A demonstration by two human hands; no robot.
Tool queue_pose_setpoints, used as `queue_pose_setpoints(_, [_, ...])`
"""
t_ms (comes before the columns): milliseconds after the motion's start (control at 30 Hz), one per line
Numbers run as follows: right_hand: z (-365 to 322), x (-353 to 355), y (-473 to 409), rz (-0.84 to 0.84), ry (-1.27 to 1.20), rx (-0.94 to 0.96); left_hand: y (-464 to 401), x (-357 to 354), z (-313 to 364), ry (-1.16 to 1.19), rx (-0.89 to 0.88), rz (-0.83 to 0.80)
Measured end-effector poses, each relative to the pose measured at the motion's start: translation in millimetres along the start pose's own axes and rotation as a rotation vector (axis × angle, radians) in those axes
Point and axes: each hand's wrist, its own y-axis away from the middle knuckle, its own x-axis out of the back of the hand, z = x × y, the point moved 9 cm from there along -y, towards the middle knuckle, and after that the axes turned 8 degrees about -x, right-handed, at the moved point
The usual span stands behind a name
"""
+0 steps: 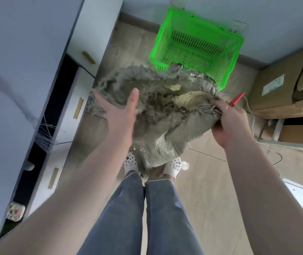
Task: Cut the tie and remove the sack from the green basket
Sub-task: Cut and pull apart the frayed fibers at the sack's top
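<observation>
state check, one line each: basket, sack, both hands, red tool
green basket: on the floor, tipped, looks empty
sack: out of the basket, held up, frayed mouth open
left hand: open, palm against the sack
right hand: gripping the sack's edge
red tool: pokes out past the right hand

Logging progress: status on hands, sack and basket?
Right hand gripping sack, red tool alongside. Left hand open against sack. Green basket looks empty. Nothing blocking.

Cardboard boxes (283, 85); white cabinets (84, 43); white clogs (173, 166)
</observation>
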Motion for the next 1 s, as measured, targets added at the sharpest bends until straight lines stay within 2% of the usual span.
queue_pose_setpoints(33, [1,-4,2,-0.034,0.019,-0.01,10,-10,-4,-0.084,-0.039,-0.041])
queue_pose_setpoints(100, [3,-13,6,-0.102,0.069,-0.011,23,-38,-13,-0.239,-0.121,-0.226])
queue_pose_setpoints(233, [6,-18,11,-0.169,0.134,0.015,34,-87,-56,-0.689,-0.131,-0.675])
queue_pose_setpoints(267, [5,-17,10,-0.169,0.127,0.033,33,-90,-63,-0.812,-0.143,-0.723])
queue_pose_setpoints(333, [-1,-10,11,-0.138,0.084,0.068,28,-85,-60,-0.917,-0.188,-0.667])
queue_pose_setpoints(433, [-10,1,16,-0.109,0.009,0.137,18,-73,-50,-0.836,-0.265,-0.517])
queue_pose_setpoints(500, [-3,4,20,-0.1,0.04,0.137,22,-77,-55,-0.769,-0.276,-0.565])
queue_pose_setpoints(600, [19,1,22,-0.12,0.091,0.086,45,-88,-54,-0.833,-0.315,-0.678])
queue_pose_setpoints(767, [16,6,18,-0.106,-0.02,0.081,39,-82,-40,-0.775,-0.372,-0.493])
queue_pose_setpoints(867, [7,19,16,-0.003,-0.035,0.102,37,-77,-32,-0.737,-0.399,-0.399])
queue_pose_setpoints(933, [1,31,20,0.14,0.114,0.121,38,-72,-23,-0.699,-0.402,-0.328])
queue_pose_setpoints(1000, [4,38,21,0.263,0.41,0.084,41,-70,-18,-0.664,-0.383,-0.284])
